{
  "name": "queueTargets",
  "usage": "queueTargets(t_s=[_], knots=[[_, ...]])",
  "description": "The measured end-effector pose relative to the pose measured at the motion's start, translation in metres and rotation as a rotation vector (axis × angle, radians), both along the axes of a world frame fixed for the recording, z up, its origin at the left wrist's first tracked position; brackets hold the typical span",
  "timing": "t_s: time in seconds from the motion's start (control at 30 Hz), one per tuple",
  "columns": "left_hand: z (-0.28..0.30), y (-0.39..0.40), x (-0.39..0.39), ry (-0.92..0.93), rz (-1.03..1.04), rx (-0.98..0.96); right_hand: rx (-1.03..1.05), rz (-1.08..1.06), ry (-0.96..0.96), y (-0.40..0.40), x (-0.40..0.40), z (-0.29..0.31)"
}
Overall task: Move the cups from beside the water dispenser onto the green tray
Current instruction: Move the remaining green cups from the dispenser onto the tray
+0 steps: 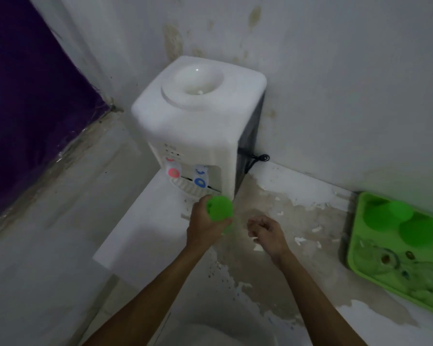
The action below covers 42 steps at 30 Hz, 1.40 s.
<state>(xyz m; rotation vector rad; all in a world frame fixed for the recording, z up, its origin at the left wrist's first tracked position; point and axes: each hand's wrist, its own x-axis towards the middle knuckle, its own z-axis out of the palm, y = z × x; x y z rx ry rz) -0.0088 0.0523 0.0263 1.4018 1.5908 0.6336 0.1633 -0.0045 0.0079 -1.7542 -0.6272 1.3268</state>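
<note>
My left hand [202, 227] grips a green plastic cup [220, 209], bottom up, just in front of the white water dispenser [198, 116]. My right hand [266, 233] hovers close to the right of the cup, fingers loosely curled, holding nothing. The green tray [355, 260] lies at the far right against the wall. On its far end stand green cups upside down [385, 214], and clear glasses lie on its near part.
The dispenser stands in the corner on a white counter [140, 221] with peeling, stained paint to the right. A black cord [259, 158] hangs behind the dispenser. A purple curtain [23, 108] covers the left side. The counter's edge drops off at the left.
</note>
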Motion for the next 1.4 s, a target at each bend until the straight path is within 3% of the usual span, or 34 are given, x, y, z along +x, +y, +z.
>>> queueTargets(t_s=[0.33,0.37,0.53,0.73,0.83,1.13,1.27,1.4], knots=[[0.035,-0.069,0.150,-0.110,-0.342,0.145,-0.102,-0.303,0.443,-0.078,0.104,0.023],[0.044,-0.087,0.191,-0.109,-0.413,0.158,-0.065,-0.396,0.511,-0.101,0.138,0.026],[0.050,-0.111,0.237,-0.192,-0.506,0.218,0.101,-0.511,0.803,-0.125,0.177,0.046],[0.045,-0.139,0.306,-0.288,-0.652,0.140,0.209,-0.703,0.843,-0.172,0.247,0.050],[0.043,-0.145,0.334,-0.324,-0.669,0.100,0.222,-0.778,0.706,-0.185,0.281,0.052],[0.017,-0.132,0.409,-0.228,-0.730,0.050,0.115,-1.023,-0.006,-0.204,0.383,0.032],[0.003,-0.125,0.434,-0.196,-0.766,0.057,0.012,-0.889,-0.505,-0.207,0.413,0.023],[-0.011,-0.121,0.450,-0.160,-0.765,0.036,0.026,-0.730,-0.720,-0.198,0.436,0.012]])
